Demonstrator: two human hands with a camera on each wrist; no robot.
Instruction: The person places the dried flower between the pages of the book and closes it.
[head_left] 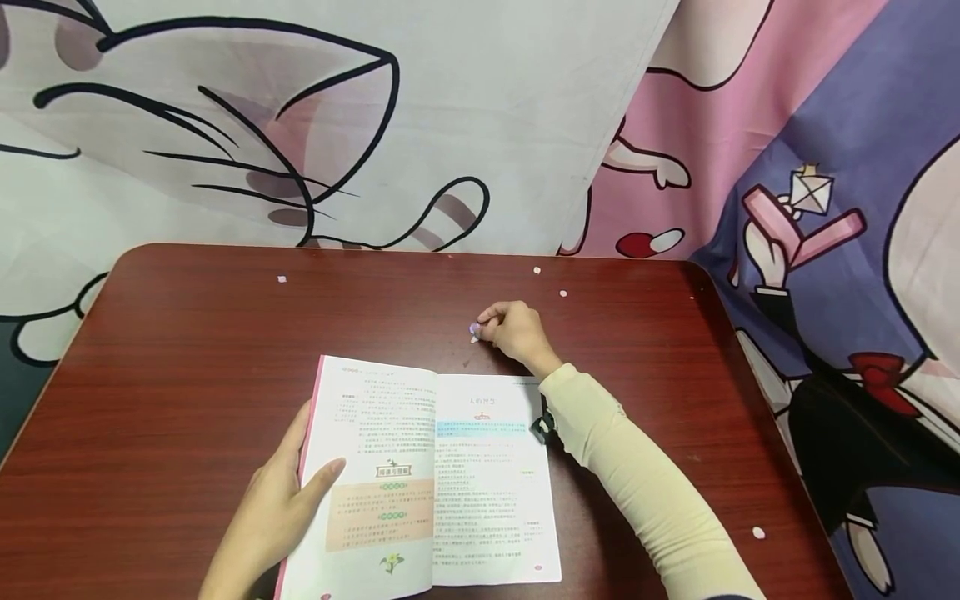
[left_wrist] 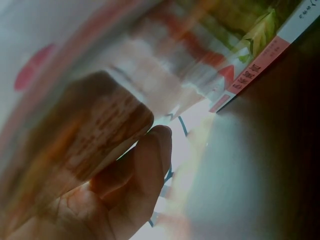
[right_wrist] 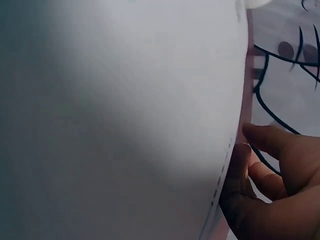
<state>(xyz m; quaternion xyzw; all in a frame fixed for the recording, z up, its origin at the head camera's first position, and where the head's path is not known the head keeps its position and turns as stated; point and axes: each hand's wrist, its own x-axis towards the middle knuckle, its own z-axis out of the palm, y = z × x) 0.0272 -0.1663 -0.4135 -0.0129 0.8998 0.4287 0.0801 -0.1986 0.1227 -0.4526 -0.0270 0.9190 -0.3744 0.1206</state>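
An open book (head_left: 495,467) with printed pages lies in front of me. My left hand (head_left: 281,487) grips its left edge, with the thumb on the page and the other fingers behind the cover. The left wrist view shows the book's spine (left_wrist: 257,75) and that hand (left_wrist: 125,185) against the cover. Just past the book's top edge, my right hand (head_left: 517,333) pinches a small pale purple piece (head_left: 474,328) between thumb and fingertips. A tiny whitish bit shows right below it. In the right wrist view, a blurred page (right_wrist: 125,110) hides most of the table beside the right hand (right_wrist: 280,175).
Small pale pieces lie scattered on the dark red table (head_left: 187,350): a purplish one (head_left: 282,279) at back left, whitish ones (head_left: 537,270) at the back and another (head_left: 759,532) at right. A cartoon-print cloth (head_left: 487,108) hangs behind the table's far edge.
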